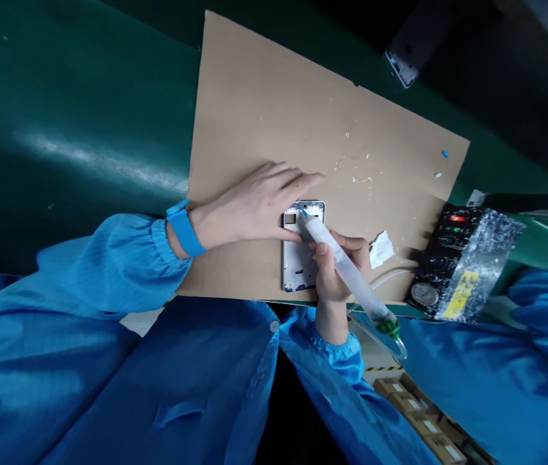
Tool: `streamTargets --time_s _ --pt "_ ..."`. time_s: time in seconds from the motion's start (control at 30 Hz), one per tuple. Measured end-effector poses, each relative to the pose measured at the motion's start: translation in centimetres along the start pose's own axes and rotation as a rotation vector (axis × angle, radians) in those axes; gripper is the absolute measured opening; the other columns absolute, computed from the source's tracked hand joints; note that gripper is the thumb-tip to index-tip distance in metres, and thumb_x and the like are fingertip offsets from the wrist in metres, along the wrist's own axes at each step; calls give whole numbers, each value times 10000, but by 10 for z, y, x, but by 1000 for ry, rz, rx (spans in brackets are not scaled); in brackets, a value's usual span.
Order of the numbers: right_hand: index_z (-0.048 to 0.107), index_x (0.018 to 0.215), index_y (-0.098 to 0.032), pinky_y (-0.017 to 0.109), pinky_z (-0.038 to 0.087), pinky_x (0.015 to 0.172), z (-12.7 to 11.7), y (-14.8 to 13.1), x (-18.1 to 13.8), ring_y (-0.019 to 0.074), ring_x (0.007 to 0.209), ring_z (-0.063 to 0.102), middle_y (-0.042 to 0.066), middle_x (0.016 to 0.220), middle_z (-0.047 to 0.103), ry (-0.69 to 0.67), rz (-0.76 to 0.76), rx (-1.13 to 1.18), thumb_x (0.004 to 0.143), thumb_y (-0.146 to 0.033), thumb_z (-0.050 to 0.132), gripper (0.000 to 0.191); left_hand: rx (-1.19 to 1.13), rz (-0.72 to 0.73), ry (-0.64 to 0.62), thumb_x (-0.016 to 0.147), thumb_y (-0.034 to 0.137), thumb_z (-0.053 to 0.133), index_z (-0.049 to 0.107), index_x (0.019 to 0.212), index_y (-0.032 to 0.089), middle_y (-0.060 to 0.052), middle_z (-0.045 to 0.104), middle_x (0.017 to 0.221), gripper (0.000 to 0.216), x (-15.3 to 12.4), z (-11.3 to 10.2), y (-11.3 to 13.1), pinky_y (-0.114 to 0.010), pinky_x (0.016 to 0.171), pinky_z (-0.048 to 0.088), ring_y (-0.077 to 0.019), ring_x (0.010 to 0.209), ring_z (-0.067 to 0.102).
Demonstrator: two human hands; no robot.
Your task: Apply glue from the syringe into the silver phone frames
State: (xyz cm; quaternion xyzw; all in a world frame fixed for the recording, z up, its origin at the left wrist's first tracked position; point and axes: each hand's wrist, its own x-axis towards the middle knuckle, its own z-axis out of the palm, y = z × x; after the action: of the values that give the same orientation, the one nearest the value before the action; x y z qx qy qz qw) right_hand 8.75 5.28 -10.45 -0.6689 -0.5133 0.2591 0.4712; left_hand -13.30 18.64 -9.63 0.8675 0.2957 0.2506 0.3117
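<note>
Blue coat [191, 381] nearest; right hand [332, 284] curled round slanted syringe [352, 276], left hand [264, 203] half-open, touching phone frame [297, 266].

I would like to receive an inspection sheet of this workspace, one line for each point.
Surface: cardboard sheet on green table; white specks on the sheet.
Job's things: phone frame on the sheet; syringe, its blue tip over the frame, contact unclear.
Clutter: white paper scrap, small blue piece.
Grip: left hand at the frame's left side, thumb extended; right hand holding the syringe.
Cables: clear tube at the syringe's green end; pale tube reaching the black box.
Surroundings: lit box right, second frame farther off, cartons below.
</note>
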Motion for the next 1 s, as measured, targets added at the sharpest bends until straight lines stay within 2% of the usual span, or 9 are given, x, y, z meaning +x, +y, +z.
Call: streamTargets --time_s 0.23,0.43,0.57,0.77,1.0 --pt "696 1120 -278 382 646 664 0 2 0 198 730 768 1 938 799 0 -14 2 980 -579 875 377 -18 -12 6 937 479 962 479 1670 200 -166 702 1495 921 0 1 -1 -555 1218 520 -398 1407 661" --pt "652 1110 -250 355 629 691 0 2 -1 188 733 747 12 911 775 9 -2 -4 980 -626 864 450 -18 -14 0 957 517 930 474 1683 206 -170 696 1508 913 0 1 -1 -575 1226 519 -400 1417 656" --pt "655 1142 -255 371 620 726 -1 1 -2 201 768 748 20 939 766 -5 5 8 1015 -572 846 391 -33 -20 2 963 557 911 472 1693 213 -166 695 1509 918 0 1 -2 -587 1224 518 -405 1423 653" --pt "679 1135 -255 363 612 712 0 2 0 190 759 751 19 996 786 21 -20 27 1005 -542 873 370 -43 -26 -1 954 555 921 478 1686 216 -166 699 1498 920 -1 2 -3 -594 1230 512 -409 1421 656" --pt "699 1111 -273 388 622 652 1 1 0 209 704 760 9 942 791 44 -33 9 994 -550 870 346 -51 -30 -5 956 573 914 461 1705 228 -173 692 1508 940 -1 2 -3 -608 1241 494 -418 1437 645"
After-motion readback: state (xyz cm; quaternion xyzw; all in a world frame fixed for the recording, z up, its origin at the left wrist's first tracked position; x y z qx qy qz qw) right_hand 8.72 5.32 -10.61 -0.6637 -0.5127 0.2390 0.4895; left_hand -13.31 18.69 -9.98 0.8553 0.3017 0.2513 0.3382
